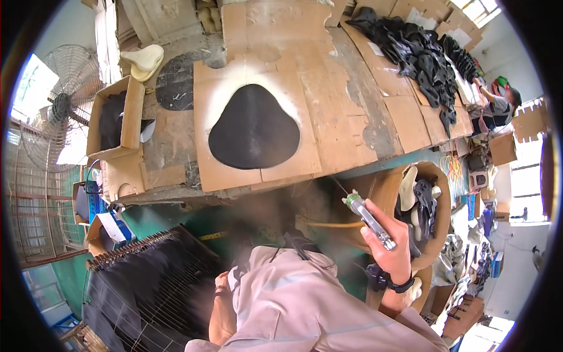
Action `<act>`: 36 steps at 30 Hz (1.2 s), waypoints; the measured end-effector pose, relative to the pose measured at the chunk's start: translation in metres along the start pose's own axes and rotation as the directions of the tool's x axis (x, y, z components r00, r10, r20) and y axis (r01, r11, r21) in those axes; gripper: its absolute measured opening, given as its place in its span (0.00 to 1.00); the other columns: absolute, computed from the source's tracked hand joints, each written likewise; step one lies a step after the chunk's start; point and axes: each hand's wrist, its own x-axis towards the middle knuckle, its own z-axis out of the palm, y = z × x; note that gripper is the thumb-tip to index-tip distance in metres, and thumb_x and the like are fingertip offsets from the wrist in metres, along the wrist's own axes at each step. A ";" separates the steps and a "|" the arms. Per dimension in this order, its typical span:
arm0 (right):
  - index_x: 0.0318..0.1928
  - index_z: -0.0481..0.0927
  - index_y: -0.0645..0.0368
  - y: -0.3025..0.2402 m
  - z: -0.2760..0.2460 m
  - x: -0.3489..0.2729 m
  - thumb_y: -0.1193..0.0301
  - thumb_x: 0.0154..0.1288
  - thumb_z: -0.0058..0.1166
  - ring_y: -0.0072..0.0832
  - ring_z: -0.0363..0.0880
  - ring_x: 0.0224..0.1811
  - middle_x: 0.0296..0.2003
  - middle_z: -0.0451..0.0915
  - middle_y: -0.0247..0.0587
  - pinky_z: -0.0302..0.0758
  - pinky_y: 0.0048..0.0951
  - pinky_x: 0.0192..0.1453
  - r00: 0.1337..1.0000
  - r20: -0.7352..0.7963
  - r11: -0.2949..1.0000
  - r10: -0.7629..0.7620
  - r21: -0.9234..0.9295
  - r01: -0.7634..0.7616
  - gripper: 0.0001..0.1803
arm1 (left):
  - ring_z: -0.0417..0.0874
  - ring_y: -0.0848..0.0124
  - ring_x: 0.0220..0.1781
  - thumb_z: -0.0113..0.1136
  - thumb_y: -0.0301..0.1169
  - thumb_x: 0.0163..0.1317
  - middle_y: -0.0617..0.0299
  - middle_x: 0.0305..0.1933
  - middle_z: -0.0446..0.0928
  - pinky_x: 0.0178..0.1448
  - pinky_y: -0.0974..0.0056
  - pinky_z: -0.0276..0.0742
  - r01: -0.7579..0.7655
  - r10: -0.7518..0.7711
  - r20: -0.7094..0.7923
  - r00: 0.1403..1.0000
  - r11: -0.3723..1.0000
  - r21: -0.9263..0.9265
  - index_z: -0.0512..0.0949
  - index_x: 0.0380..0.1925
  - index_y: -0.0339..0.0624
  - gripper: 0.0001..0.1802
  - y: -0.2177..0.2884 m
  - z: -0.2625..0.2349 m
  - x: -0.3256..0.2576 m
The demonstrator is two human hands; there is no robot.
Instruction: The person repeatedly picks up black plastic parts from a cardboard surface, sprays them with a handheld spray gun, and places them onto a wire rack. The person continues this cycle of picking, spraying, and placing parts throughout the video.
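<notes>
Head view: the right hand (392, 242) is raised beside the workbench edge, its fingers clenched around a slim metal spray tool (369, 220) with a green-tipped nozzle pointing up and left toward the bench. The left hand (221, 284) hangs low by the shirt, near a wire rack (146, 287) of dark pieces — whether its fingers are closed or loose cannot be told. On the bench lies a sheet of cardboard (234, 158) carrying a black saddle-shaped piece (254, 128) ringed with pale overspray. A brown bin (437, 199) of similar parts stands just behind the right hand — a pile of black pieces (419, 56) lies farther along the bench.
</notes>
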 end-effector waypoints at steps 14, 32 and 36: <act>0.63 0.76 0.62 -0.011 0.050 0.037 0.85 0.55 0.62 0.43 0.84 0.35 0.37 0.84 0.50 0.80 0.32 0.42 0.973 -0.098 0.968 -0.208 0.122 0.220 0.32 | 0.86 0.60 0.34 0.59 0.28 0.67 0.51 0.43 0.82 0.38 0.54 0.87 -0.076 0.116 0.112 0.987 0.948 -0.310 0.70 0.63 0.37 0.24 0.137 -0.016 0.002; 0.63 0.77 0.62 -0.018 0.014 0.016 0.86 0.53 0.63 0.43 0.85 0.36 0.37 0.84 0.51 0.79 0.32 0.42 0.990 -0.026 0.989 -0.138 0.040 0.139 0.33 | 0.85 0.62 0.39 0.63 0.24 0.60 0.55 0.38 0.82 0.43 0.59 0.83 -0.041 0.226 0.319 0.920 0.868 -0.494 0.80 0.50 0.32 0.17 0.067 -0.020 0.050; 0.63 0.77 0.61 -0.020 0.012 0.013 0.86 0.52 0.63 0.43 0.85 0.35 0.37 0.84 0.51 0.79 0.32 0.41 0.989 0.063 0.991 -0.133 0.018 0.132 0.33 | 0.79 0.62 0.27 0.55 0.24 0.67 0.55 0.33 0.78 0.26 0.62 0.76 0.255 0.223 0.498 0.838 0.648 -0.717 0.75 0.52 0.41 0.14 0.090 -0.019 0.067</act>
